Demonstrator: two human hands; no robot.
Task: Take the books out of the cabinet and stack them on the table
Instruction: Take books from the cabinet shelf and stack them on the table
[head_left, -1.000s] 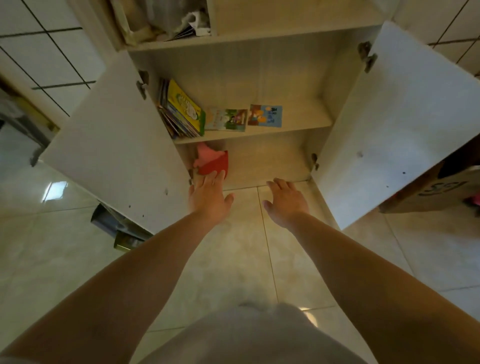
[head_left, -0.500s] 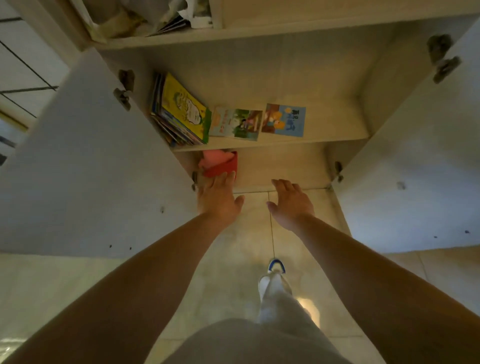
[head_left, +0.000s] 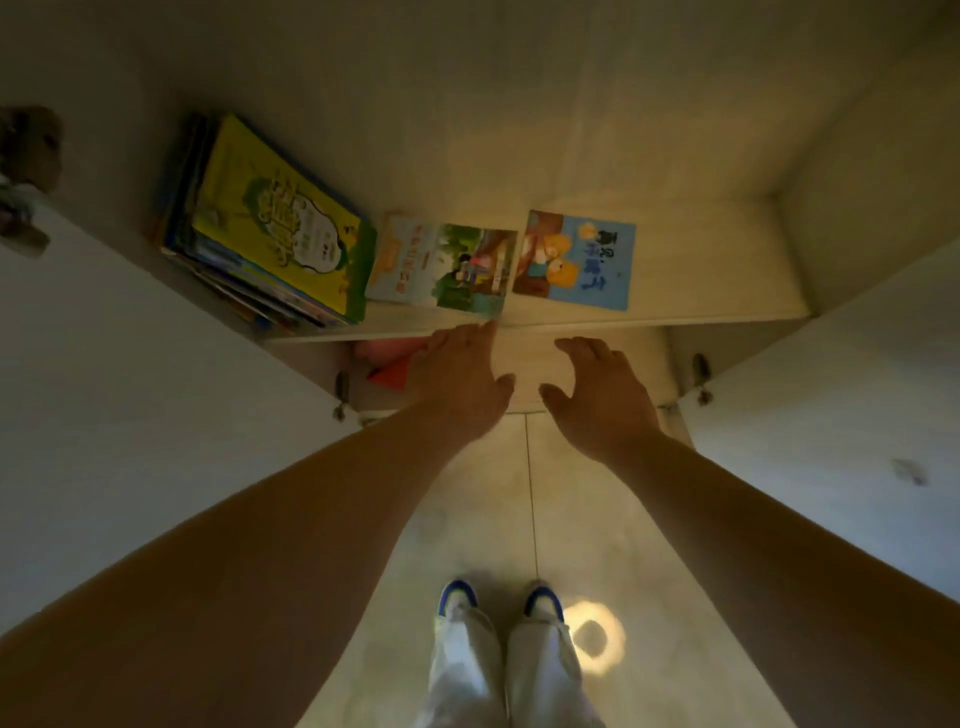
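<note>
Books (head_left: 270, 228) wait at eleven o'clock as the left hand (head_left: 457, 384) and right hand (head_left: 602, 400), fingers spread and empty, near the shelf (head_left: 675, 270); gripping the stack from both sides would steady it.

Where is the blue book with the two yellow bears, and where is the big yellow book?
blue book with two yellow bears (head_left: 576, 260), head view, cover's middle.
big yellow book (head_left: 280, 223), head view, front cover.
</note>
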